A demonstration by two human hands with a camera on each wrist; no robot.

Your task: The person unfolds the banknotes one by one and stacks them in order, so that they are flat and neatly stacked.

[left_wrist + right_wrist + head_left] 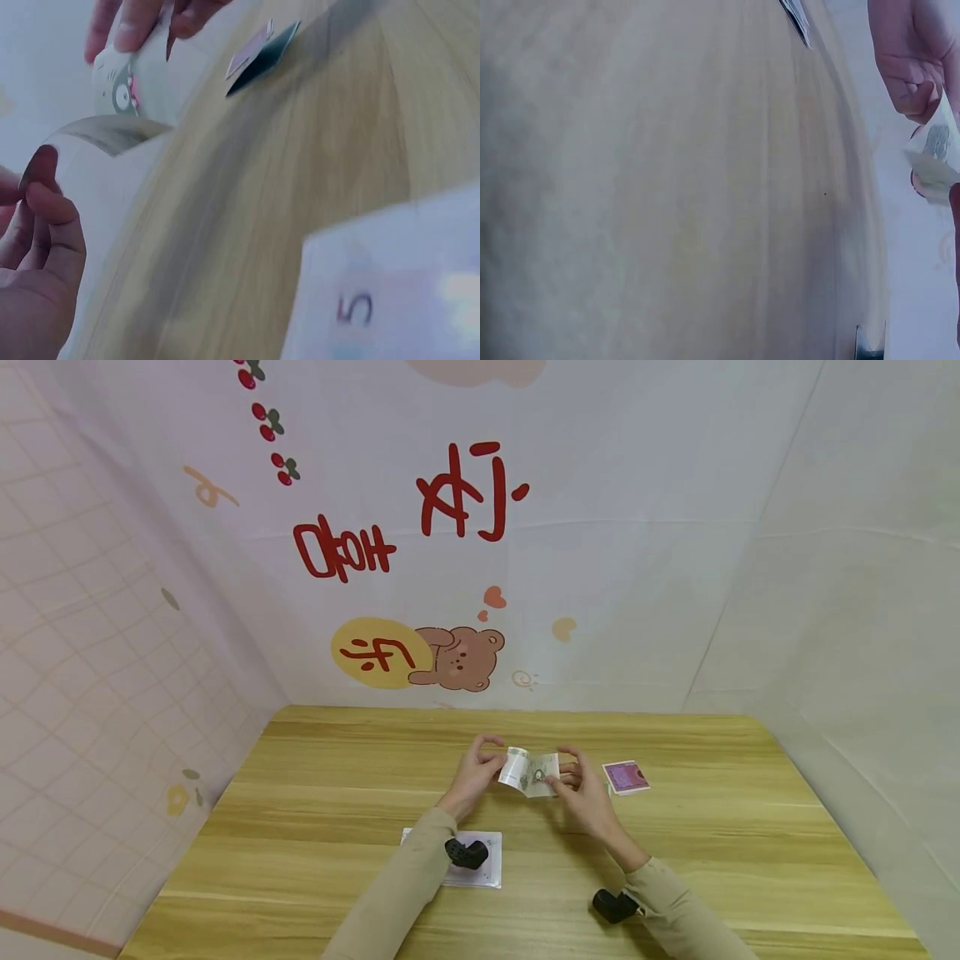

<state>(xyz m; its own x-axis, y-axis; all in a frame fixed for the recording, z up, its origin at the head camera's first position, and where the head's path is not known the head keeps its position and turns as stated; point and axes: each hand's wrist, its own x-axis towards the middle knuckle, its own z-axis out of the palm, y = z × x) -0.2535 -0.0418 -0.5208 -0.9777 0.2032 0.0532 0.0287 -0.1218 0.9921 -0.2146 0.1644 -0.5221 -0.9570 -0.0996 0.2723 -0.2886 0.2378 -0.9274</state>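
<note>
A pale greenish banknote [536, 774], bent along its middle, is held up over the table between both hands. My left hand [475, 770] pinches its left end between thumb and fingers. At the other end, my right hand [587, 793] grips it, thumb on the near face and fingers behind. The left wrist view shows the banknote [112, 146] curling between the left fingertips [56, 206] and the right hand [142, 22]. Only a sliver of the right hand [955, 232] appears in the right wrist view, across the note from the left hand [915, 60].
A stack of pale purple banknotes [491, 864] marked 5 lies under the left forearm. Right of the right hand is a small pile with a pinkish-purple note [626, 777] and a green one [266, 66]. A printed cloth wall [622, 610] stands behind the wooden table [337, 760].
</note>
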